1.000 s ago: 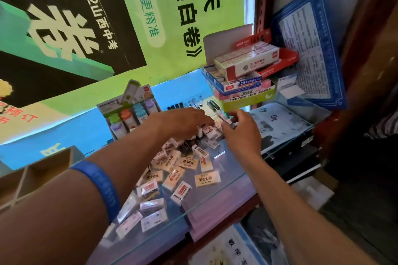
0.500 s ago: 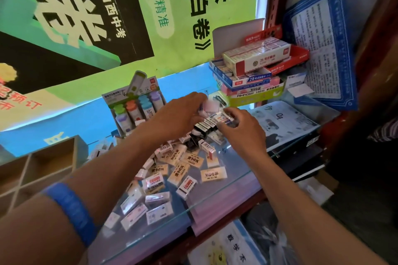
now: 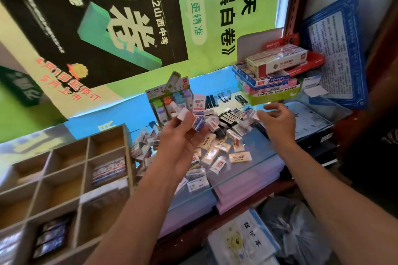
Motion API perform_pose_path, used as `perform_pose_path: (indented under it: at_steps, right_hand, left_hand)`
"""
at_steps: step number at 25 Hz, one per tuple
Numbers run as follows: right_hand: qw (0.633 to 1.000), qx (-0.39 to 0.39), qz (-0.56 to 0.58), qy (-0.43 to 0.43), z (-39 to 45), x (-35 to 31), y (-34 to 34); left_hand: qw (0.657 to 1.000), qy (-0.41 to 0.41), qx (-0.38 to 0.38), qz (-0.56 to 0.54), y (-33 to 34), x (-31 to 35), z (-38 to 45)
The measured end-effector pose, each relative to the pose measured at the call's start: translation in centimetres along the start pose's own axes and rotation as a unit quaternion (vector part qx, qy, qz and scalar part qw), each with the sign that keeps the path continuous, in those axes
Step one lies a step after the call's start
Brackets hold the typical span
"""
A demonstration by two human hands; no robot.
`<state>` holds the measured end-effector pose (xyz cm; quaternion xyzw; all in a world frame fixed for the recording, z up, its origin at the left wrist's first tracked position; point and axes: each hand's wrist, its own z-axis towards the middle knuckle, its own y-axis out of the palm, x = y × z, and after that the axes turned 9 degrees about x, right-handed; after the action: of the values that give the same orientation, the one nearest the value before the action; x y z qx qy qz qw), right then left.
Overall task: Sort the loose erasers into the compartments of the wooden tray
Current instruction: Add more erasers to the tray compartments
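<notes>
Many erasers point(image 3: 217, 153) litter glass counter point(image 3: 254, 165); left fingers point(image 3: 189, 118) pinch some — right fingers point(image 3: 273, 112) loose.

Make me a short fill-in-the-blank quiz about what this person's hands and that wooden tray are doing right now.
1. The left hand grips several small ____.
2. The right hand hovers above the pile, holding ____.
3. The loose erasers lie on a ____ shelf.
4. The wooden tray sits on the person's ____ side.

Missing words: erasers; nothing; glass; left
</notes>
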<state>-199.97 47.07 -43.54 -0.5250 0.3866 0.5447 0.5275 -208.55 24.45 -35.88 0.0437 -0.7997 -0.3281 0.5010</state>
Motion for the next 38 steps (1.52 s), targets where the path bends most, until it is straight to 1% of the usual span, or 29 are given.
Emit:
perform_pose_path:
  at_steps: [1, 3, 5, 6, 7, 9, 10, 11, 12, 13, 15, 16, 17, 19, 20, 21, 22, 23, 24, 25, 26, 27, 29, 31, 32, 34, 36, 37, 38]
  right_hand:
    - [1.0, -0.017, 0.006, 0.015, -0.1, -0.2, -0.4]
    - [0.997, -0.056, -0.045, 0.005, -0.9, -0.5, -0.5]
    - [0.996, -0.044, -0.082, -0.014, -2.1, -0.8, -0.4]
    - [0.996, -0.027, -0.079, -0.007, -2.7, -0.9, -0.4]
    - [0.998, -0.009, -0.059, 0.022, -3.3, -1.3, -0.5]
    - [0.991, 0.018, 0.04, 0.123, -4.3, -2.7, -0.8]
    - [0.984, 0.012, 0.068, 0.165, -4.6, -3.1, -0.9]
    - [0.98, -0.017, 0.062, 0.186, -5.1, -3.8, -1.1]
    - [0.982, -0.057, 0.021, 0.181, -5.7, -4.2, -1.0]
    - [0.983, -0.097, -0.04, 0.154, -6.4, -4.5, -1.0]
    - [0.971, -0.16, -0.163, 0.07, -7.4, -4.2, -0.7]
    - [0.961, -0.176, -0.212, 0.032, -7.6, -3.8, -0.6]
    - [0.951, -0.174, -0.255, -0.002, -7.6, -3.4, -0.4]
    - [0.943, -0.134, -0.301, -0.05, -7.4, -2.7, -0.4]
    - [0.953, -0.099, -0.283, -0.046, -7.1, -2.5, -0.5]
    - [0.974, -0.067, -0.217, -0.008, -6.8, -2.6, -0.8]
    - [0.992, -0.047, -0.106, 0.057, -6.9, -3.3, -1.1]
    - [0.991, -0.058, 0.008, 0.12, -7.3, -4.3, -1.4]
    - [0.978, -0.102, 0.083, 0.164, -8.4, -5.7, -1.6]
    - [0.961, -0.167, 0.121, 0.183, -10.0, -7.3, -1.7]
    - [0.946, -0.234, 0.132, 0.179, -12.0, -8.5, -1.5]
    - [0.934, -0.291, 0.135, 0.156, -14.2, -9.7, -1.2]
    - [0.925, -0.363, 0.094, 0.055, -18.4, -11.0, -0.2]
    - [0.916, -0.398, 0.022, -0.055, -21.4, -11.3, 1.1]
    - [0.906, -0.417, 0.005, -0.078, -22.6, -11.5, 1.8]
    - [0.899, -0.434, 0.021, -0.058, -24.5, -12.1, 3.0]
    - [0.914, -0.401, 0.062, -0.002, -25.6, -12.4, 4.3]
    - [0.92, -0.38, 0.086, 0.037, -26.0, -12.8, 4.8]
    - [0.922, -0.363, 0.112, 0.079, -26.3, -13.0, 5.3]
  left_hand:
    - [0.999, -0.02, 0.003, -0.05, -0.5, 0.4, -0.9]
    - [0.994, -0.045, 0.01, -0.097, -1.5, 1.0, -2.8]
    - [0.991, -0.072, 0.01, -0.116, -2.6, 1.4, -4.5]
    - [0.989, -0.087, 0.012, -0.123, -3.3, 1.5, -5.3]
    - [0.987, -0.1, 0.009, -0.129, -3.9, 1.7, -6.0]
    - [0.983, -0.119, 0.003, -0.138, -4.7, 2.1, -6.8]
    - [0.983, -0.123, 0.004, -0.138, -5.0, 2.2, -7.1]
    - [0.983, -0.124, 0.007, -0.137, -5.3, 2.3, -7.3]
    - [0.983, -0.125, 0.008, -0.135, -5.4, 2.3, -7.4]
    - [0.983, -0.125, 0.009, -0.134, -5.4, 2.3, -7.5]
    - [0.984, -0.129, 0.01, -0.126, -5.4, 2.3, -7.7]
    - [0.984, -0.13, 0.012, -0.118, -5.4, 2.3, -7.7]
    - [0.986, -0.129, 0.02, -0.104, -5.4, 2.3, -7.7]
    - [0.99, -0.123, 0.047, -0.056, -5.5, 2.3, -7.5]
    - [0.99, -0.122, 0.063, -0.028, -5.7, 2.2, -7.3]
    - [0.99, -0.121, 0.073, -0.004, -5.8, 1.9, -7.1]
    - [0.989, -0.124, 0.079, 0.012, -5.8, 1.7, -7.0]
    - [0.988, -0.127, 0.083, 0.021, -5.6, 1.3, -6.8]
    - [0.987, -0.132, 0.084, 0.021, -5.2, 1.0, -6.8]
    - [0.987, -0.137, 0.079, 0.01, -4.9, 0.7, -7.0]
    - [0.988, -0.138, 0.065, -0.006, -4.5, 0.6, -7.2]
    - [0.989, -0.135, 0.049, -0.018, -4.2, 0.5, -7.5]
    - [0.992, -0.113, 0.047, -0.017, -4.5, 0.8, -7.9]
    - [0.992, -0.076, 0.098, -0.01, -6.3, 1.7, -8.2]
    - [0.99, -0.059, 0.127, -0.009, -7.6, 2.5, -8.4]
    - [0.985, -0.022, 0.169, -0.012, -10.9, 4.7, -8.8]
    - [0.977, 0.043, 0.209, 0.001, -14.6, 7.2, -9.3]
    - [0.965, 0.09, 0.241, 0.05, -16.7, 8.5, -9.4]
    - [0.942, 0.14, 0.275, 0.131, -18.9, 9.8, -9.4]
